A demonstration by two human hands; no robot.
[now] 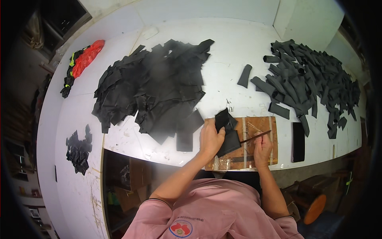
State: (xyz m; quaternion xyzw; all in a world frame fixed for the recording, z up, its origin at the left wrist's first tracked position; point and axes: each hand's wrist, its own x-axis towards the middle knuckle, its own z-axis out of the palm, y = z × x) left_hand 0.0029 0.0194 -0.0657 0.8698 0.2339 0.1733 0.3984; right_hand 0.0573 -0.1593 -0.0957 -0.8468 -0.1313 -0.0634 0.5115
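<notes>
Black fabric piece lies over the middle of a brown board at the near edge of the white counter, its upper end folded up in the person's grip. The left hand is closed on it, thumb over the near face; the fingers behind are partly hidden. The right hand is curled around a thin dark stick, which slants toward eight o'clock and reaches the fabric's right edge; whether its tip slips under the cloth or only meets it, I cannot tell.

Taking the board as the centre of the dial, a broad heap of flat black pieces spreads at ten o'clock, its near corner coming close to the left hand. Farther out that way lies a red plastic bag, beside a black bundle with yellow-green bands. A small dark pile sits at nine. One lone tube rests at twelve, and a large pile of dark grey tubes between one and two. At three, just beside the board, is a black phone, one tube overlapping its upper corner. The left hand and cloth cover much of the board's left half.
</notes>
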